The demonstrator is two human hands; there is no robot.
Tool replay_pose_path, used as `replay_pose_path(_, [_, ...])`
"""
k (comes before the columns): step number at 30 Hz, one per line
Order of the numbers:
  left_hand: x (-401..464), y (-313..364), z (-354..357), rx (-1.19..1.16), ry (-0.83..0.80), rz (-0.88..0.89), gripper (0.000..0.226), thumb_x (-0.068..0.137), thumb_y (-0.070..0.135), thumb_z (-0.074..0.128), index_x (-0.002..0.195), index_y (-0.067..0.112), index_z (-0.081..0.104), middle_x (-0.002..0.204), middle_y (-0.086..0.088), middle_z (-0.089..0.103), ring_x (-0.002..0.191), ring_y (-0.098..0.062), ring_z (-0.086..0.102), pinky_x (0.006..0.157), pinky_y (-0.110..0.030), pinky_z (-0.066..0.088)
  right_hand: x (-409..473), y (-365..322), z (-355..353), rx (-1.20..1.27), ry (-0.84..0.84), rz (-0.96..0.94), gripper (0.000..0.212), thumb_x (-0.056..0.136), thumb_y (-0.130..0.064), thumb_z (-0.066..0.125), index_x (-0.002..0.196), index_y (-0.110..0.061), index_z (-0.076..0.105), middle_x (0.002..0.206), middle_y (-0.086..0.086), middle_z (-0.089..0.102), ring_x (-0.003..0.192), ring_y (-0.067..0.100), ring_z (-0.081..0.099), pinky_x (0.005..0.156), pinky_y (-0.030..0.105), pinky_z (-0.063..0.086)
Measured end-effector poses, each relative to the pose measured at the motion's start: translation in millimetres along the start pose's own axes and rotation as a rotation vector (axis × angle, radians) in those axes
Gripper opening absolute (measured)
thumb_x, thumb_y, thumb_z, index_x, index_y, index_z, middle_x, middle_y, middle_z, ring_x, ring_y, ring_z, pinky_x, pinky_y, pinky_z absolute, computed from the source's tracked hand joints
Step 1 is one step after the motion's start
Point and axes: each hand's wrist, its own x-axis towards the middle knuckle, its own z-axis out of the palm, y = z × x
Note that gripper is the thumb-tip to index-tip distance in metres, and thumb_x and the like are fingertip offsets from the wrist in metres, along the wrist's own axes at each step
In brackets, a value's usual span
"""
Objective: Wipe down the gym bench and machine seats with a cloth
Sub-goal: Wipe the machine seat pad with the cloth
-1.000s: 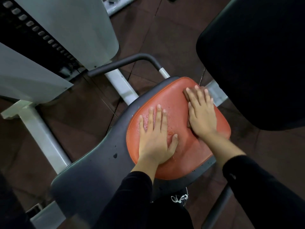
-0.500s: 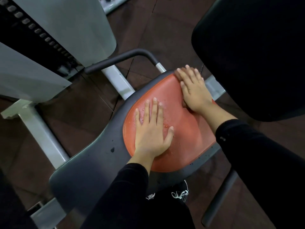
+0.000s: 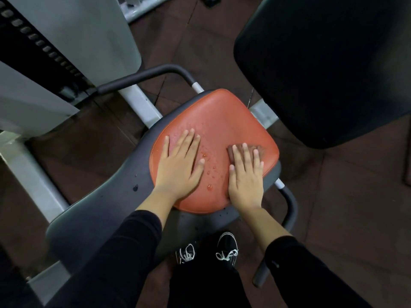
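An orange padded machine seat (image 3: 224, 116) with a dark grey rim lies below me, dotted with water drops near its middle. My left hand (image 3: 180, 161) rests flat on the seat's left half, fingers straight. My right hand (image 3: 245, 172) presses flat on a brownish cloth (image 3: 259, 150) at the seat's right edge; only the cloth's far end shows past my fingertips.
A large black back pad (image 3: 322, 70) looms at the upper right. Dark handle bars (image 3: 144, 78) curve round the seat on both sides. The white machine frame and weight stack (image 3: 66, 52) stand at the left. My shoes (image 3: 226, 247) are on the brown floor.
My right hand slid with the cloth from the seat's far edge back to its near right side. The left hand stayed flat on the left half.
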Motion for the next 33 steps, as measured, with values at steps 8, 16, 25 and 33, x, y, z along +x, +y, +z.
replay_pose_path(8, [-39,-37,4,-0.023,0.001,-0.012,0.057,0.101,0.046,0.02,0.154,0.027,0.016,0.162,-0.002,0.012,0.149,-0.022,-0.003,0.118,-0.047,-0.007,-21,-7,11,-0.034,-0.031,-0.047,0.054,0.097,-0.037,0.017,0.149,-0.025,0.014,0.157,-0.007,0.015,0.146,0.02,0.002,0.118,0.044,0.004])
replay_pose_path(16, [-39,-38,5,-0.082,0.029,-0.013,0.054,0.101,0.041,0.017,0.153,0.026,0.02,0.162,-0.002,0.014,0.149,-0.022,0.0,0.117,-0.049,-0.005,-15,-23,11,-0.102,-0.044,-0.138,0.053,0.097,-0.036,0.016,0.149,-0.027,0.018,0.157,-0.004,0.017,0.146,0.023,0.004,0.117,0.042,0.0])
replay_pose_path(25, [-39,-41,5,-0.096,0.024,0.0,0.053,0.101,0.037,0.017,0.153,0.026,0.022,0.161,-0.003,0.015,0.149,-0.023,0.002,0.118,-0.047,-0.004,-56,25,7,-0.234,-0.133,-0.72,0.046,0.099,-0.027,0.033,0.145,-0.027,0.029,0.151,-0.005,0.03,0.143,0.023,0.021,0.117,0.044,0.018])
replay_pose_path(33, [-38,-41,5,-0.091,0.018,-0.01,0.054,0.101,0.038,0.015,0.154,0.026,0.017,0.162,-0.001,0.011,0.149,-0.021,0.001,0.118,-0.045,-0.006,-15,10,-6,-0.2,-0.097,-0.462,0.048,0.099,-0.027,0.027,0.147,-0.024,0.025,0.153,-0.003,0.025,0.144,0.025,0.013,0.118,0.045,0.01])
